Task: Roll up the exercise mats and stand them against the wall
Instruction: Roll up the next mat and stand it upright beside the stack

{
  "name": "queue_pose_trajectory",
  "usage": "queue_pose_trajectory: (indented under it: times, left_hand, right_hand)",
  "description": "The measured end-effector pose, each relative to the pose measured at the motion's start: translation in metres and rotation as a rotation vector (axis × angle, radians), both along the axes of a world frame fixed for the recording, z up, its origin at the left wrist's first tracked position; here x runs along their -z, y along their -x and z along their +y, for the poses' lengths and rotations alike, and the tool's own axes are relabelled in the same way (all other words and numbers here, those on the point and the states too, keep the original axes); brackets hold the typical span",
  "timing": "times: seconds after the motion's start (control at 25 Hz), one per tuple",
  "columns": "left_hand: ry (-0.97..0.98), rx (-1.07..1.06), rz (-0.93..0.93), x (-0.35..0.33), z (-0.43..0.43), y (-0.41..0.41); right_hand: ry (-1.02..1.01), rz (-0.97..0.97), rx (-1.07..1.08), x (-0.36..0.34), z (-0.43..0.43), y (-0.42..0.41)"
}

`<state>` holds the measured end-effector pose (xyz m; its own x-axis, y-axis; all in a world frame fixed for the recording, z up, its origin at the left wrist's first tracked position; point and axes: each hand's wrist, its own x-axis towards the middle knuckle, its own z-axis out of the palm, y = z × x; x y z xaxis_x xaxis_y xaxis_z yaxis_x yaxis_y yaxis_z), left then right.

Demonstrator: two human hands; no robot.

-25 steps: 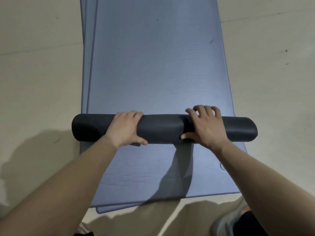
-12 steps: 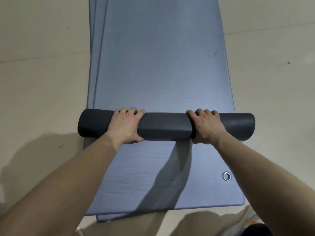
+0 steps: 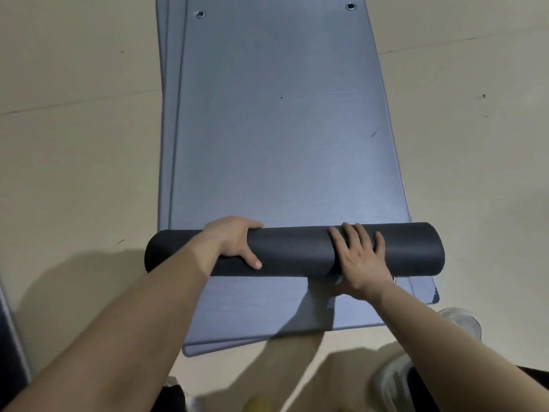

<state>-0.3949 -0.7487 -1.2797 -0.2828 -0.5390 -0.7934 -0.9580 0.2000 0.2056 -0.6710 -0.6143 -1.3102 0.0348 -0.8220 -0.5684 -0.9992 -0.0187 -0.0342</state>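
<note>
A stack of blue-grey exercise mats lies flat on the floor and runs away from me. The near end of the top mat is rolled into a dark roll that lies across the stack. My left hand is curled over the roll's left half, thumb on the near side. My right hand presses flat on the roll's right half, fingers spread. Under the roll, the near ends of the lower mats show.
Beige floor lies on both sides of the stack. Metal eyelets mark the mats' far end. My white shoes stand at the lower right, close to the mats' near edge. A dark upright edge shows at the far left.
The roll has gone further up the mat and grown thicker. My right hand has shifted from gripping to lying flat on it. The view has tilted, so the far eyelets show.
</note>
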Motion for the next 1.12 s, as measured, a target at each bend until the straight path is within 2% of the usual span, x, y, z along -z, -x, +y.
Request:
queue_pose_trajectory:
  times: [0.08, 0.12, 0.2, 0.28, 0.32, 0.4, 0.48, 0.6, 0.76, 0.96, 1.0, 1.12]
  left_hand:
    - [0.429, -0.073, 0.015, -0.003, 0.036, -0.003]
    - [0.565, -0.050, 0.007, -0.002, 0.057, -0.001]
    - [0.558, 0.018, -0.027, 0.009, 0.074, 0.008]
    - [0.511, 0.056, -0.040, 0.022, 0.044, 0.013]
    - [0.473, 0.050, -0.006, 0.026, 0.022, 0.013]
    - [0.410, 0.000, 0.111, 0.026, -0.012, 0.008]
    - [0.476, -0.007, 0.164, 0.029, -0.025, 0.004]
    - [0.665, 0.176, 0.012, 0.035, -0.032, 0.010]
    - [0.536, 0.115, -0.027, 0.016, -0.034, 0.014]
    - [0.260, 0.190, -0.044, 0.000, 0.053, 0.006]
    - [0.211, 0.190, -0.048, -0.002, 0.061, 0.006]
    - [-0.011, 0.068, -0.014, -0.010, 0.042, 0.007]
  right_hand:
    - [-0.046, -0.053, 0.027, -0.004, -0.038, 0.008]
    - [-0.046, -0.062, 0.025, -0.008, -0.053, 0.011]
    - [0.086, -0.077, 0.002, -0.014, -0.058, 0.014]
    - [0.351, -0.051, -0.063, 0.000, -0.033, 0.011]
    - [0.417, -0.010, -0.095, 0.008, -0.023, 0.009]
    - [0.389, 0.069, -0.120, 0.019, -0.038, 0.010]
    - [0.350, 0.085, -0.129, 0.018, -0.083, 0.015]
    - [0.194, 0.046, -0.144, 0.007, -0.143, 0.025]
    - [0.097, 0.031, -0.118, -0.009, -0.130, 0.016]
    - [-0.141, -0.076, -0.097, -0.026, -0.043, 0.009]
    - [-0.121, -0.059, -0.087, -0.025, -0.024, 0.005]
    - [0.114, 0.064, -0.034, -0.016, 0.033, -0.018]
